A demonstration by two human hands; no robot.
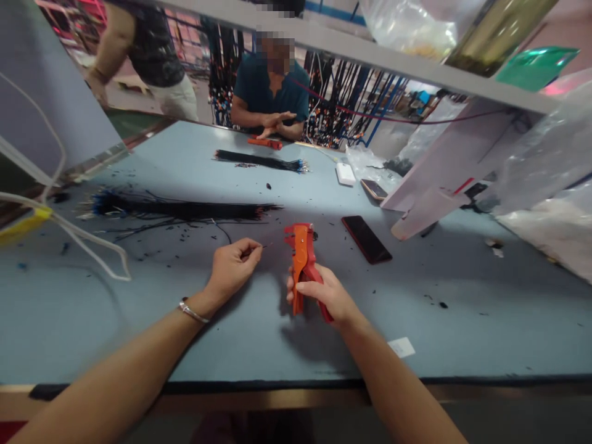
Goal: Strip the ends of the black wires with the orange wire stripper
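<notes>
Between the fingertips of my left hand (235,266) is a thin black wire (223,230); its short tip pokes out to the right, and its other part runs back toward the bundle. My right hand (326,290) is wrapped round the handles of an orange and red wire stripper (301,250), jaws pointing away from me. The wire tip and the tool are a short gap apart. Beyond my left hand lies a long bundle of black wires (185,209), with blue and whitish ends at the left.
A dark phone (367,239) lies right of the tool. Farther off are a second wire bundle (256,161), another wire stripper (265,143), a white box (345,174) and a second phone (374,189). A co-worker sits opposite; another person stands at left. A shelf (333,49) crosses overhead.
</notes>
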